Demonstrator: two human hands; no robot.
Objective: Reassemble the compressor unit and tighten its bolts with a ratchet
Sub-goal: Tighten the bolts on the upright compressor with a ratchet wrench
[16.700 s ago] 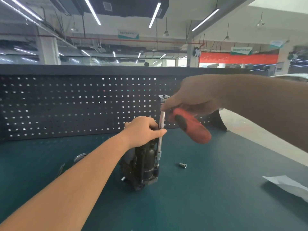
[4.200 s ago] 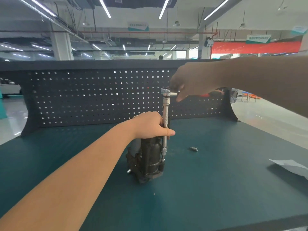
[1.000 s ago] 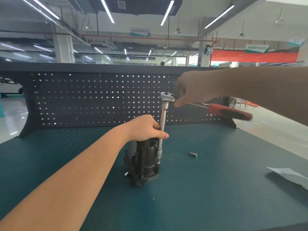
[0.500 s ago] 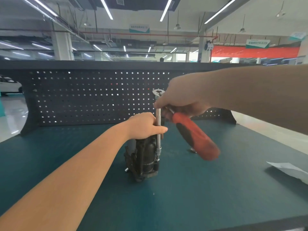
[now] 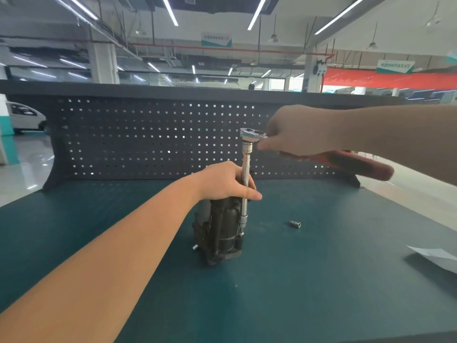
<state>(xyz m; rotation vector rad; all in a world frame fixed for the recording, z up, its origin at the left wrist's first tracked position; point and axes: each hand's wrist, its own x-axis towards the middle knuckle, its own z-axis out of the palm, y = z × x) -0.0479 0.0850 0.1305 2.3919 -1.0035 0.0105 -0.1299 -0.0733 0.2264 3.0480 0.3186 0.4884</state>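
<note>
The black compressor unit (image 5: 222, 231) stands upright in the middle of the green bench. My left hand (image 5: 225, 181) grips its top, with the thumb laid against the long silver extension bar (image 5: 245, 179) that runs down to a socket low on the unit's right side. The ratchet (image 5: 252, 134) sits on top of that bar. My right hand (image 5: 296, 131) holds the ratchet close to its head. Its red handle (image 5: 356, 163) points right, away from me, partly hidden under my forearm.
A loose silver socket (image 5: 295, 224) lies on the bench (image 5: 321, 280) right of the unit. A white sheet of paper (image 5: 437, 258) rests at the right edge. A dark pegboard panel (image 5: 148, 137) closes off the back of the bench.
In the last half second my right hand swung the red handle from pointing toward me back out to the right. The left hand and the unit stayed in place.
</note>
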